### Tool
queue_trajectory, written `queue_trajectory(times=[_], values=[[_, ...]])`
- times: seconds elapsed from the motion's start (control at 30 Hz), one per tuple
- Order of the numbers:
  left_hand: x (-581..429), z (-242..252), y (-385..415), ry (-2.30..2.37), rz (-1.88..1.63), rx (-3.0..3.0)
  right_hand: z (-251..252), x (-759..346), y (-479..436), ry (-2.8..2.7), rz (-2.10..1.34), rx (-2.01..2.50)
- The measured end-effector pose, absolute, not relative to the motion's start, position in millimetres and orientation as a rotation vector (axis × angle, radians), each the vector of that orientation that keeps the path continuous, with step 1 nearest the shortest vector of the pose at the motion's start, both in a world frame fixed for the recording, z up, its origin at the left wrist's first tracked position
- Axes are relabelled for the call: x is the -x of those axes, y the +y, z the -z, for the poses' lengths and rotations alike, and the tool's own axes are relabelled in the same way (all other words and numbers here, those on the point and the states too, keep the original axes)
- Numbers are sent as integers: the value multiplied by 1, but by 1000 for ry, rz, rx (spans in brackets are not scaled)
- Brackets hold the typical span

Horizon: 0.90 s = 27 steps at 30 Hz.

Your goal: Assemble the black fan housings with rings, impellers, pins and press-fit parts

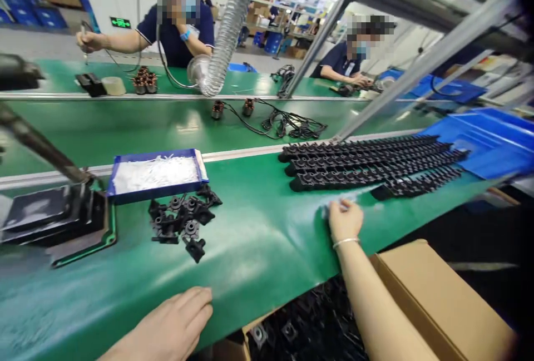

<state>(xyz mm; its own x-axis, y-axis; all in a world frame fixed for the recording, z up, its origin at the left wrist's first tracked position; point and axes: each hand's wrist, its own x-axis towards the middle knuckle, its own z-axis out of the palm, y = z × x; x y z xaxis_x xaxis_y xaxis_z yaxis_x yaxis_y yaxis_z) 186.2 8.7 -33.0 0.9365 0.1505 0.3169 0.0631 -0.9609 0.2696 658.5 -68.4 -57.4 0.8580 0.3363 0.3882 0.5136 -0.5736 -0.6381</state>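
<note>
My left hand [177, 319] rests by the front edge of the green mat [246, 261], fingers stretched out side by side, holding nothing that I can see. Farther right, my right hand [347, 219] is low over the mat with its fingers curled in. A dark blur shows at its fingertips, too smeared to name. Beyond it lie long rows of black plastic parts [342, 177], packed closely together. A shorter row of black parts [421, 184] lies just right of that hand. Loose black parts with round centres [183, 219] form a small pile, ahead of my left hand.
A blue box of white strips [156, 174] stands behind the pile, beside a dark fixture [54, 213]. Below the mat's edge are a carton of black parts [300, 327] and a cardboard flap [442, 294]. Copper-wound coils [248, 107] lie beyond; two co-workers sit opposite.
</note>
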Motion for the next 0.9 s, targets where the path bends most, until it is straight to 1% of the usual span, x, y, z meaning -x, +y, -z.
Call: queue_trajectory(times=[0.17,0.23,0.33,0.4,0.43,0.57,0.63,0.7,0.8,0.9], values=[[-189,31,3,140,-477,-2780,64,-493,-22,-1301,-127,1959],[-185,29,0,99,-502,-2775,62,-447,2,-1417,-198,1858],[-161,23,4,84,-563,-2820,58,-410,29,-1433,-225,1777],[-126,13,13,258,-597,-2858,55,-401,37,-1418,-221,1749],[-104,7,18,425,-610,-2864,53,-400,38,-1405,-211,1736],[3,-19,37,1333,-659,-2766,32,-392,26,-1265,-212,1644],[49,-26,43,1608,-561,-2729,19,-373,19,-1347,-265,1567],[82,-29,49,1696,-440,-2741,13,-344,16,-1610,-228,1493],[105,-32,53,1671,-298,-2787,20,-294,20,-2003,-113,1391],[110,-31,52,1631,-255,-2791,33,-258,19,-2189,-181,1382]])
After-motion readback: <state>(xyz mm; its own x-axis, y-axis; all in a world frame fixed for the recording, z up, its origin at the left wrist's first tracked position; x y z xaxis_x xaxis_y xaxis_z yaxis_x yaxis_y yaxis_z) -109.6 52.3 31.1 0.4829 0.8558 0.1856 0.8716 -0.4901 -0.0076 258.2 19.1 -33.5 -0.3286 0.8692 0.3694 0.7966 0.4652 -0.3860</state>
